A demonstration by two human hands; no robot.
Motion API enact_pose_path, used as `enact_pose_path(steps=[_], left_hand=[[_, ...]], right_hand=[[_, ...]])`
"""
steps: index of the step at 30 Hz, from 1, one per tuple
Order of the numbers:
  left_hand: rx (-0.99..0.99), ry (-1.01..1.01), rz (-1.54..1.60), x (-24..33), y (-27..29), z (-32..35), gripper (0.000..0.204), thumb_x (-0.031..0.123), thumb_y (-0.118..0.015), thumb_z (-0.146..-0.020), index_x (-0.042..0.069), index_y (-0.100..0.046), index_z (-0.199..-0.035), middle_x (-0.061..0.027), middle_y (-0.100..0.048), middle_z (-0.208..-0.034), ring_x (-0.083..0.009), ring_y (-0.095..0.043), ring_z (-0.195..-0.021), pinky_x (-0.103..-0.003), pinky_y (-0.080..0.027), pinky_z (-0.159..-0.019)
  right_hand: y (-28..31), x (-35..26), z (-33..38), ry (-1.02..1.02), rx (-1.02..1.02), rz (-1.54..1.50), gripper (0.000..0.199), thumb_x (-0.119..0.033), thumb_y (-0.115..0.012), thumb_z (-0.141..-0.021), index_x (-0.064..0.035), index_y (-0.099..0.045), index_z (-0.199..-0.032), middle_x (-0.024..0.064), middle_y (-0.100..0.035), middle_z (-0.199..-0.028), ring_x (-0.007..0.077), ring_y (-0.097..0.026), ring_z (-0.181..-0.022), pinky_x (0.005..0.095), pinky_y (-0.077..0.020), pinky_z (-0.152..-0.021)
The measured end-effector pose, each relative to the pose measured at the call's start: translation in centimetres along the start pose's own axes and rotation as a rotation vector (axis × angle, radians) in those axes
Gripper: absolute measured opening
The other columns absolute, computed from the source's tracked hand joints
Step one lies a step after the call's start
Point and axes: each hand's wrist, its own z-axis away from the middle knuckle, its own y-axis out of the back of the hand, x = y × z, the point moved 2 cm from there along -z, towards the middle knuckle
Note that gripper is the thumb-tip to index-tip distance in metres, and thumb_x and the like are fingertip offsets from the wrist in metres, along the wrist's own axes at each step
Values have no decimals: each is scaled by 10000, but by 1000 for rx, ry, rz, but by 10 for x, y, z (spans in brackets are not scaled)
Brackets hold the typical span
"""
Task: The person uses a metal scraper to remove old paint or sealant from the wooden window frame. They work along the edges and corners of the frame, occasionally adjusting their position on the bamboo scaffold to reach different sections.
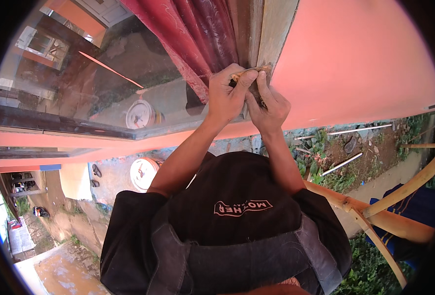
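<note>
Both my hands are raised against the window frame (271,34), my left hand (225,96) pinching a thin stick (249,71) lying crosswise, my right hand (269,105) gripping just beneath it.

A slim, light-handled tool (251,72) lies nearly level against the weathered grey window frame (276,29), partly hidden.

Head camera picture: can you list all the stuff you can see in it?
Curtain: one, dark red, behind the window glass.
Window frame post: one, weathered wood, beside the curtain.
Wall: one, salmon pink, right side.
Round white dial: one, behind the glass.
Bamboo poles: several, tan, lower right.
White sticks: a few, on the ground.
Small tool: one, tan handle, held against the post.
Left hand: one, gripping the tool.
Right hand: one, beside it on the tool.
</note>
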Motion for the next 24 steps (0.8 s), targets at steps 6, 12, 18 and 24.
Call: enact_pose_path(steps=[6, 12, 18, 24], left_hand=[[6, 36, -32, 2, 0, 10, 277, 245, -711, -974, -23, -705, -904, -32, -631, -685, -61, -527, -645, -258, -447, -580], [-5, 19, 7, 8, -1, -1, 258, 218, -708, -976, -25, -701, -891, -29, -641, -698, -54, -530, -656, -249, -438, -571], [6, -3, 21, 8, -3, 1, 258, 212, -708, -976, -28, -700, -884, -29, -636, -703, -56, -536, -667, -253, -441, -577], [28, 24, 19, 2, -4, 7, 257, 229, -716, -972, -22, -719, -917, -33, -648, -725, -57, -538, -673, -259, -446, -581]], right_hand=[[5, 0, 8, -17, -35, -19, 651, -158, -891, -685, -87, -690, -1300, 64, -635, -689, 193, -567, -515, 295, -466, -491], [5, 1, 1, 2, -18, -14, 661, -144, -887, -681, -84, -686, -1307, 60, -636, -691, 195, -581, -522, 298, -473, -497], [4, 2, -3, -19, -31, -29, 652, -144, -882, -689, -80, -686, -1307, 60, -636, -682, 185, -563, -503, 298, -468, -493], [7, 3, 2, -16, -59, -34, 656, -139, -880, -684, -74, -685, -1307, 50, -627, -670, 168, -554, -495, 296, -462, -487]])
